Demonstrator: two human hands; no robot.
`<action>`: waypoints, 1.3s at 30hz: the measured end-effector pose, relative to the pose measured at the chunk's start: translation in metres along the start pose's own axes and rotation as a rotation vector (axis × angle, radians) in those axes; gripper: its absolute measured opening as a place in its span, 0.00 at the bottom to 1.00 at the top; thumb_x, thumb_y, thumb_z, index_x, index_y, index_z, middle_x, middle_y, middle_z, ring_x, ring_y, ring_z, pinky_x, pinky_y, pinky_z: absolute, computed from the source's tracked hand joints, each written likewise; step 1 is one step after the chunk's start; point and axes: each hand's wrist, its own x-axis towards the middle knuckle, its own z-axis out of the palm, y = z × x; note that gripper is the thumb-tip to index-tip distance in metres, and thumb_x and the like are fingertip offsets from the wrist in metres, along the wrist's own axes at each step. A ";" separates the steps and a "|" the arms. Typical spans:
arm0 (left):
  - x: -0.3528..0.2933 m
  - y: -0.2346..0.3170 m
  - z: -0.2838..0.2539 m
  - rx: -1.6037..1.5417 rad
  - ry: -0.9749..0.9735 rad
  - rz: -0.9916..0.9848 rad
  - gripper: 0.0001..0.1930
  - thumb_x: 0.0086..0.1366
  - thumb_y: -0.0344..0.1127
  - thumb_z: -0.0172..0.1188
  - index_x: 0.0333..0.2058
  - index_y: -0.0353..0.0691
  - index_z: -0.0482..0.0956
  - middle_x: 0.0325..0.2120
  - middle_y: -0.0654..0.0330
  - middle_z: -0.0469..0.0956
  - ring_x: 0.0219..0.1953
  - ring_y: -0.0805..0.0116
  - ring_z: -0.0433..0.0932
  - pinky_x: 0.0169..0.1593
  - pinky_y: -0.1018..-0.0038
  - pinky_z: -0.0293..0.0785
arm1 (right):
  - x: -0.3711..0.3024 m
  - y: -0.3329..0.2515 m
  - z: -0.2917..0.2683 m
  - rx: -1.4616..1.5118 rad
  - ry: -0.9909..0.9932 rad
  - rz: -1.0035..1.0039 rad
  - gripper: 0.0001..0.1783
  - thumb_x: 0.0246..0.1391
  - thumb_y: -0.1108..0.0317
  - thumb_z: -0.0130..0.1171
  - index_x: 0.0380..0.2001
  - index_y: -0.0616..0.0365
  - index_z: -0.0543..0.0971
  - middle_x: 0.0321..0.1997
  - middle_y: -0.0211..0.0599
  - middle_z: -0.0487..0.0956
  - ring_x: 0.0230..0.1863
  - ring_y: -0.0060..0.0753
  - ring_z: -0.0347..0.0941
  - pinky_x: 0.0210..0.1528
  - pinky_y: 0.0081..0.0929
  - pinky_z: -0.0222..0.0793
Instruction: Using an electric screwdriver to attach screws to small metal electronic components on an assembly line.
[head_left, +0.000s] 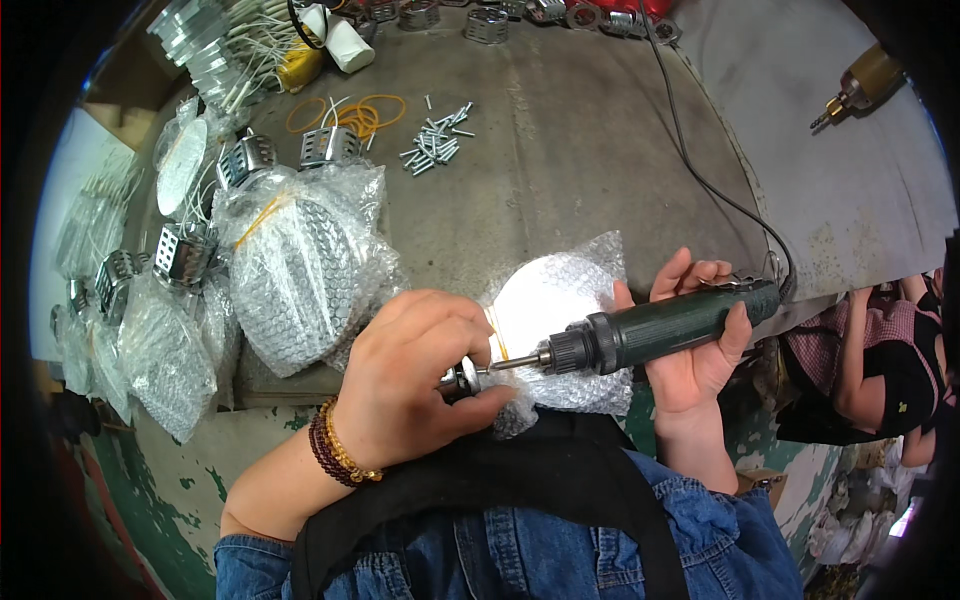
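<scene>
Workbench edge (pixel 560 200): screwdriver (pixel 650 330) in right hand (pixel 700 350)

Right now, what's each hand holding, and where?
Right hand: green electric screwdriver, by its body. Left hand: small metal part at the bit, over a bubble-wrapped disc.

Right hand (pixel 700 345) gripping a green electric screwdriver (pixel 650 335), bit against a metal fitting (pixel 462 378) pinched in left hand (pixel 420 375), over bubble-wrapped disc (pixel 555 300).

Electric screwdrivers: two, one (pixel 660 328) held in the right-hand fingers, one (pixel 860 85) well beyond them
Perforated metal housings left of the fingers: four (pixel 330 146)
Screw piles: one (pixel 436 140)
</scene>
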 end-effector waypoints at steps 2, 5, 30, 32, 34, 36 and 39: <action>0.000 0.000 0.000 -0.003 0.000 -0.003 0.20 0.39 0.29 0.80 0.30 0.45 0.76 0.37 0.59 0.81 0.42 0.55 0.80 0.49 0.64 0.74 | 0.001 0.000 0.000 0.006 -0.010 0.006 0.18 0.55 0.64 0.72 0.48 0.40 0.79 0.53 0.23 0.84 0.69 0.29 0.69 0.75 0.80 0.41; 0.000 -0.001 -0.001 -0.004 -0.002 -0.006 0.20 0.39 0.29 0.79 0.30 0.45 0.76 0.37 0.59 0.81 0.42 0.55 0.80 0.49 0.64 0.74 | 0.000 0.001 -0.001 0.010 -0.022 0.005 0.18 0.55 0.64 0.72 0.48 0.40 0.79 0.53 0.23 0.84 0.69 0.29 0.69 0.75 0.80 0.40; -0.001 0.002 0.011 0.119 0.153 0.050 0.25 0.39 0.30 0.81 0.36 0.42 0.77 0.34 0.56 0.82 0.38 0.53 0.82 0.43 0.64 0.78 | -0.001 0.014 0.002 0.054 -0.031 -0.016 0.20 0.53 0.66 0.73 0.48 0.41 0.80 0.55 0.22 0.83 0.69 0.31 0.68 0.79 0.61 0.45; -0.002 0.002 0.012 0.126 0.158 0.044 0.25 0.39 0.30 0.81 0.36 0.42 0.77 0.34 0.56 0.82 0.38 0.53 0.82 0.43 0.64 0.78 | -0.001 0.015 0.002 0.060 -0.033 -0.016 0.20 0.53 0.66 0.73 0.48 0.42 0.80 0.55 0.22 0.83 0.69 0.31 0.69 0.79 0.61 0.46; -0.002 0.002 0.012 0.134 0.163 0.039 0.25 0.39 0.31 0.80 0.37 0.42 0.77 0.34 0.56 0.82 0.37 0.53 0.82 0.43 0.64 0.78 | -0.001 0.015 0.001 0.059 -0.041 -0.012 0.20 0.53 0.67 0.73 0.49 0.42 0.80 0.55 0.22 0.83 0.69 0.31 0.69 0.79 0.61 0.46; -0.002 0.003 0.013 0.138 0.174 0.034 0.25 0.39 0.31 0.80 0.37 0.42 0.78 0.34 0.55 0.81 0.37 0.53 0.81 0.42 0.64 0.78 | -0.001 0.015 -0.001 0.059 -0.048 -0.008 0.20 0.53 0.67 0.73 0.49 0.42 0.80 0.54 0.22 0.83 0.69 0.31 0.69 0.79 0.62 0.46; -0.002 0.003 0.014 0.140 0.181 0.036 0.25 0.39 0.31 0.80 0.37 0.42 0.78 0.34 0.55 0.82 0.37 0.53 0.81 0.42 0.64 0.78 | -0.001 0.014 -0.002 0.030 -0.059 -0.014 0.22 0.53 0.68 0.74 0.50 0.40 0.79 0.55 0.21 0.82 0.69 0.30 0.69 0.78 0.63 0.45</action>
